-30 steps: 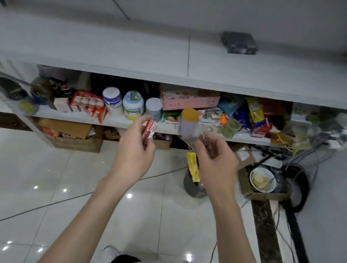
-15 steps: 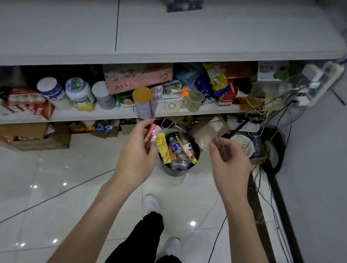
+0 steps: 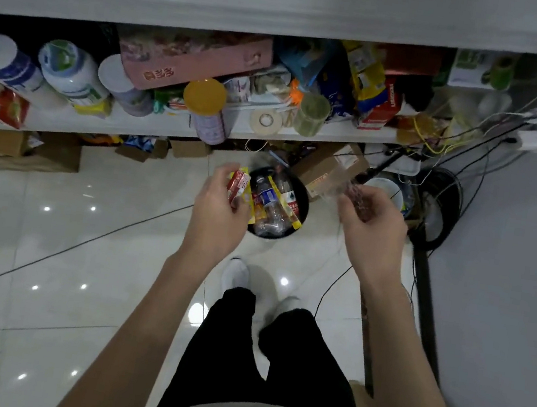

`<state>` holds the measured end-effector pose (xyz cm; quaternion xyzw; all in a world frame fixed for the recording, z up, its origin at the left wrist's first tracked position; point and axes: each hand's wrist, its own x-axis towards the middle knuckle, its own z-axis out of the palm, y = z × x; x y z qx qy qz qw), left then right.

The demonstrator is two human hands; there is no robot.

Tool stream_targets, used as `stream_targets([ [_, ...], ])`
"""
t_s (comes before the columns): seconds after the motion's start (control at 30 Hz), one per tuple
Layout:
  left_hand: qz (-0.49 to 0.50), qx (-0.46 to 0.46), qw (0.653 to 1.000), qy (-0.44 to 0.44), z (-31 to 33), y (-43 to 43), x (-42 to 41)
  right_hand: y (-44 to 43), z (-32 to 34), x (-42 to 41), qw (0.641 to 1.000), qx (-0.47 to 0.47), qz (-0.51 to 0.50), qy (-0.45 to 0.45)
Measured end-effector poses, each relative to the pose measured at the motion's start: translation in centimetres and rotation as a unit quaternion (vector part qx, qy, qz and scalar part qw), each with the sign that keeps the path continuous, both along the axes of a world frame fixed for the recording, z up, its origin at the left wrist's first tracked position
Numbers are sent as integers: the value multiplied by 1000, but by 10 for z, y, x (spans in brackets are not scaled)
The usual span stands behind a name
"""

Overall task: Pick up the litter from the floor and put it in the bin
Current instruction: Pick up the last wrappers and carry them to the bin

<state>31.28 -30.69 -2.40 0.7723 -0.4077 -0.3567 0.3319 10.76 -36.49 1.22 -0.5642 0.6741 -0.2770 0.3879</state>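
The left hand (image 3: 222, 205) grips a red wrapper (image 3: 237, 188) with curled fingers, just beside the bin (image 3: 305, 208). The right hand (image 3: 372, 226) pinches a clear plastic wrapper (image 3: 352, 196) near the bin's other side. Bottles (image 3: 269, 200) lie inside the bin.

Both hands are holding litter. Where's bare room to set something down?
Free: floor left of the bin, up to the boxes under the shelf. Crowded: bin full of bottles, shelf packed, cables right of it.
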Motion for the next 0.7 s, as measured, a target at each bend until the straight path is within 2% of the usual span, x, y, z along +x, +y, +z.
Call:
stream_targets([
  [0.23, 54, 40, 998, 14, -84, -37, -32, -46, -92, -20, 998, 46, 41, 27],
  [0.57, 109, 133, 985, -14, -290, -77, -67, -78, -291, -37, 992, 65, 95, 56],
  [0.7, 127, 135, 982, -25, -361, -86, -64, -86, -357, -27, 986, 92, 118, 69],
])
